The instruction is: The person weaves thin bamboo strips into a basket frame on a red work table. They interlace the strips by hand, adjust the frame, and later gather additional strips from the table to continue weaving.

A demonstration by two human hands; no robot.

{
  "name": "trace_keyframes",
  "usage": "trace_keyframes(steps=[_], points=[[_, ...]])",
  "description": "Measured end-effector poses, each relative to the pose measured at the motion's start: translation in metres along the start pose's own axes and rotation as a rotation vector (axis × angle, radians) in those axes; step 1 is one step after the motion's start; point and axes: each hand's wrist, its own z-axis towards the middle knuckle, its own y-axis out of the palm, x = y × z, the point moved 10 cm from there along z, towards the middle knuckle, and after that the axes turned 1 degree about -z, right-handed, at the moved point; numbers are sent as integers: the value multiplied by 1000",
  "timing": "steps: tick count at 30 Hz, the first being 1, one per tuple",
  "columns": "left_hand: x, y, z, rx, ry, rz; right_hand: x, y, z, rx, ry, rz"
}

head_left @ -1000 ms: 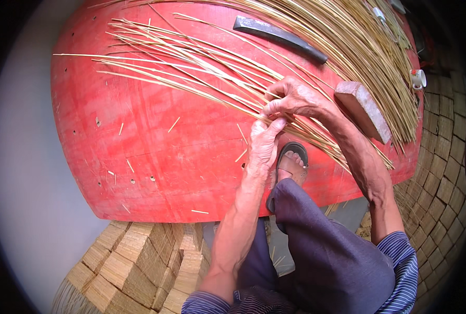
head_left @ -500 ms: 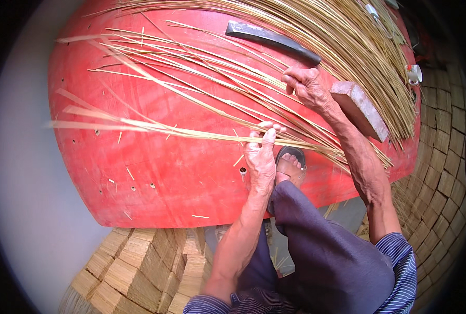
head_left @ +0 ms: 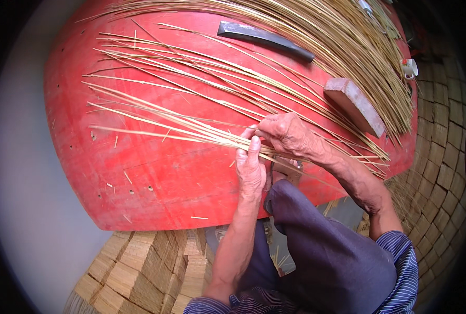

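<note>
My left hand is closed around a small bunch of thin straw-coloured strips, which look like split bamboo or reed, with the thumb on top. The bunch fans out to the left over the red board. Right against it, my right hand has its fingers pinched at a thin strip beside the bunch; its fingertips are partly hidden. More loose strips lie across the board just beyond both hands. My sandalled foot rests on the board below the right hand.
A large sheaf of long strips curves along the far right. A brick and a dark, slightly curved bar lie by it. A white mug stands at the right edge. Stacked straw-coloured blocks sit below the board.
My right hand has come down and left from beside the brick to meet my left hand at the strips. The bunch's left ends, blurred before, have swung closer together and steadied.
</note>
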Motion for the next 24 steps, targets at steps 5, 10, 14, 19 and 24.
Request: trace_keyframes(steps=[5, 10, 14, 19, 24], points=[[-6, -12, 3, -28, -53, 5, 15, 15, -22, -116, 25, -48], [-2, -19, -3, 37, -70, -129, 97, 0, -79, -346, 577, -210], [1, -11, -6, 43, -54, -214, 130, 24, -129, -387, 587, 40], [20, -12, -25, 94, -6, -166, 158, -34, -117, -85, 616, -160], [48, 0, -38, 58, 82, -148, 138, -73, -100, -6, 558, -302]])
